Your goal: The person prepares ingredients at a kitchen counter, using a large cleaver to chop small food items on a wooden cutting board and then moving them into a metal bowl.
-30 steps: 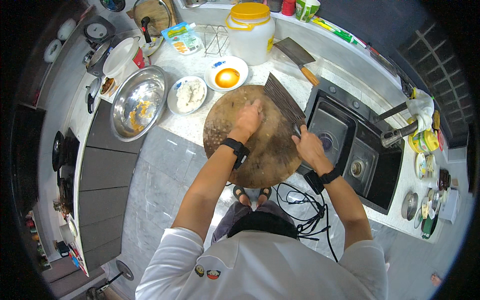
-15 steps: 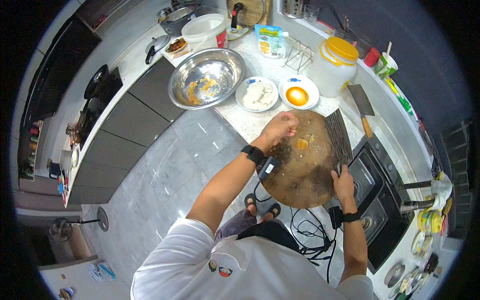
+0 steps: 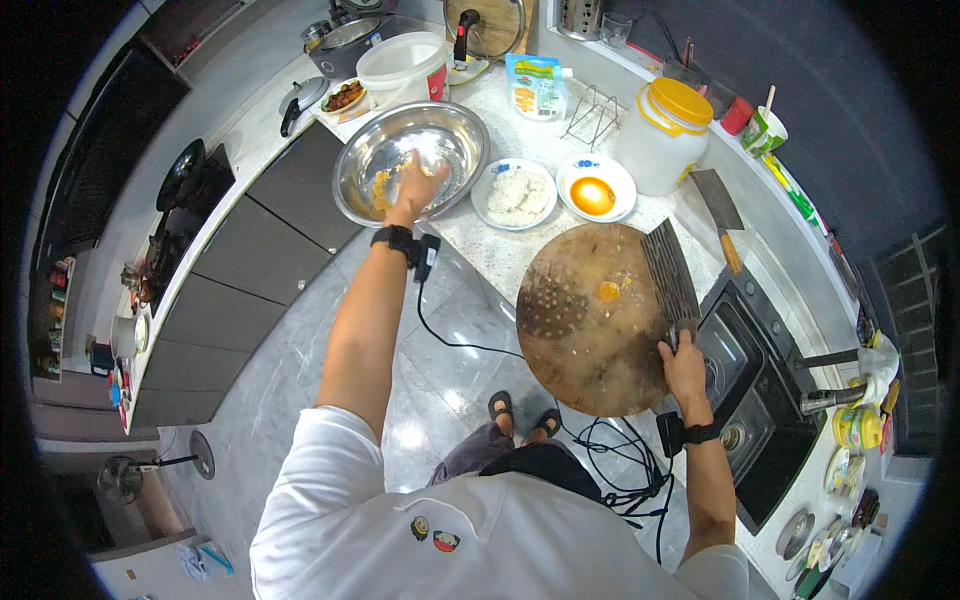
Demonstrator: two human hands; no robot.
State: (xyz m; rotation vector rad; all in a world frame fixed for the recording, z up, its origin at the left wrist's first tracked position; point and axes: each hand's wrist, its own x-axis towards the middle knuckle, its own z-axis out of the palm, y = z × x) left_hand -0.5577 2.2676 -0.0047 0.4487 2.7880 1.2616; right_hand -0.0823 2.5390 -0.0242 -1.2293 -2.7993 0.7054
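Note:
My left hand (image 3: 418,187) is down inside a large steel basin (image 3: 463,142), its thumb apart from the other fingers. The fingertips are by yellow-orange bits (image 3: 381,190) stuck to the basin's inside. Closed around the handle of a broad-bladed cleaver (image 3: 670,270) is my right hand (image 3: 685,368). That blade lies along the right side of a round wooden chopping board (image 3: 580,345). A small yellow-orange piece (image 3: 608,292) and scattered crumbs lie on the board. Beyond it stand a plate of white, crumbly food (image 3: 520,197) and a bowl with orange-brown liquid (image 3: 592,196).
A second cleaver (image 3: 718,205) lies right of the board, near the black sink (image 3: 735,355). Farther back are a yellow-lidded jar (image 3: 660,140), a wire rack (image 3: 593,115), a pouch (image 3: 537,88) and a white tub (image 3: 403,68). Black cables (image 3: 615,455) hang below the board.
My left hand has moved from above the board, up and left into the steel basin. My right hand keeps its hold on the cleaver in nearly the same place.

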